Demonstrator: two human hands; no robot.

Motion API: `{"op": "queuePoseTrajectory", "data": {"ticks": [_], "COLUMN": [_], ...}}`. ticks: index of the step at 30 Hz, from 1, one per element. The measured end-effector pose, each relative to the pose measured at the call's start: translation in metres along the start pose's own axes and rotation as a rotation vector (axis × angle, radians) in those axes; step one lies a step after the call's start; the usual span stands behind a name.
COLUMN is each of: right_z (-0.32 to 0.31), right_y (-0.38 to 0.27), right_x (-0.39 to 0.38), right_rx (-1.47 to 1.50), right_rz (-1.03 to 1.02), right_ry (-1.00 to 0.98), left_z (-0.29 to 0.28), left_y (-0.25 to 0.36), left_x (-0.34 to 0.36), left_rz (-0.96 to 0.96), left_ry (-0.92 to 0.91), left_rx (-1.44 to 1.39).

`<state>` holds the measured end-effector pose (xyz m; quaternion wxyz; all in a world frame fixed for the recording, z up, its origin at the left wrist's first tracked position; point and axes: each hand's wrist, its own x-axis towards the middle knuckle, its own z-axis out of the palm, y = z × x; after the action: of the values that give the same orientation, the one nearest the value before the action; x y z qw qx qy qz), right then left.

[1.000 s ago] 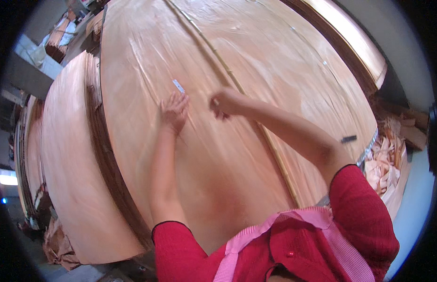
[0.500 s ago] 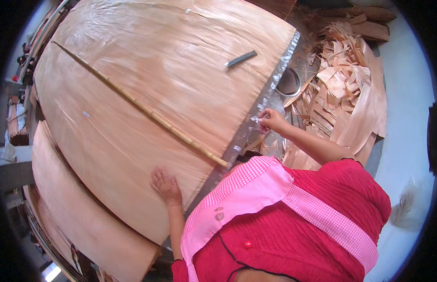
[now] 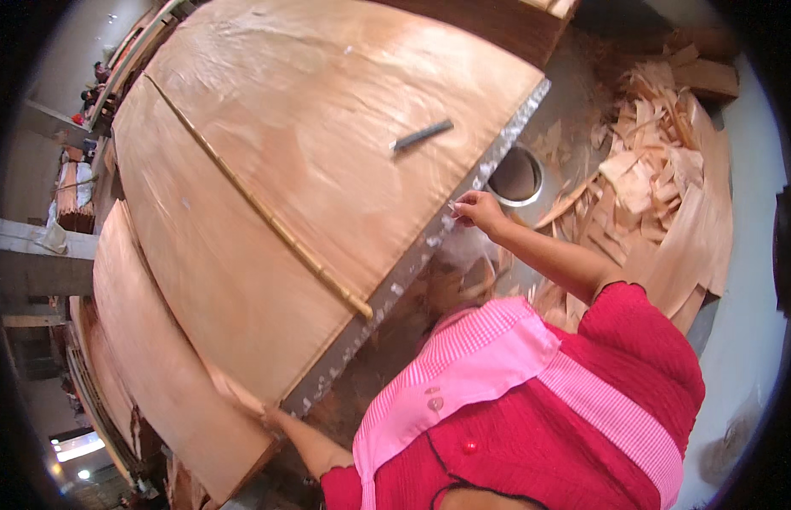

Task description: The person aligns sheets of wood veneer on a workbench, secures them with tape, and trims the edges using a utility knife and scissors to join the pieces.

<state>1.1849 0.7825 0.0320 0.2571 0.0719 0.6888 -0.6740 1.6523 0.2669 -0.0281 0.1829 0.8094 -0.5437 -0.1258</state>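
A large veneer sheet (image 3: 327, 161) lies with a long bamboo rod (image 3: 251, 195) across it and a short dark bar (image 3: 421, 134) on top. Near the sheet's right edge, my right hand (image 3: 476, 211) pinches a small white piece (image 3: 454, 207) above a grey edge strip (image 3: 387, 297) flecked with white bits. My left hand (image 3: 268, 415) is at the sheet's lower left corner, beside a second veneer stack (image 3: 157, 323). Its fingers are blurred and partly hidden, so their grip cannot be made out.
A pile of veneer scraps (image 3: 646, 187) lies on the right, by a round metal-rimmed container (image 3: 515, 174) and a pale wall (image 3: 744, 357). More stacked sheets stand behind at the top (image 3: 532, 25) and far left. Bundled material (image 3: 72, 191) sits in the left background.
My left hand has left the sheet's surface and moved down-left to its corner. My right hand has gone from over the sheet to its right edge. The view has swung rightward since a second ago.
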Motion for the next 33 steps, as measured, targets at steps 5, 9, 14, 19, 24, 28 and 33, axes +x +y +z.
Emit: {"op": "queuePoseTrajectory", "data": {"ticks": [5, 9, 14, 19, 24, 28, 33], "right_z": [-0.019, 0.005, 0.054, 0.115, 0.130, 0.031, 0.003], "right_y": [-0.059, -0.089, -0.146, -0.167, -0.187, -0.162, -0.127], "right_x": [0.068, 0.144, 0.219, 0.288, 0.258, 0.256, 0.182], "right_rx": [-0.162, -0.692, -0.741, -0.808, -1.239, -1.395, -1.321], "right_rz": [-0.145, -0.535, -0.378, -0.208, -0.017, -0.320, -0.566], "right_ry": [0.110, 0.090, 0.033, 0.032, 0.031, 0.188, -0.267], "left_z": [-0.020, 0.000, -0.003, 0.012, -0.007, -0.007, -0.047], "left_y": [0.052, 0.025, 0.053, 0.023, 0.039, 0.046, 0.037], "left_x": [-0.048, -0.030, -0.053, -0.022, -0.043, -0.045, -0.015], "left_rz": [0.117, 0.136, 0.091, 0.141, 0.130, 0.000, -0.141], "left_ry": [0.339, 0.461, 0.409, 0.508, 0.502, 0.541, 0.096], "left_rx": [-0.470, -0.471, -0.555, -0.285, -0.422, -0.874, -1.113]}}
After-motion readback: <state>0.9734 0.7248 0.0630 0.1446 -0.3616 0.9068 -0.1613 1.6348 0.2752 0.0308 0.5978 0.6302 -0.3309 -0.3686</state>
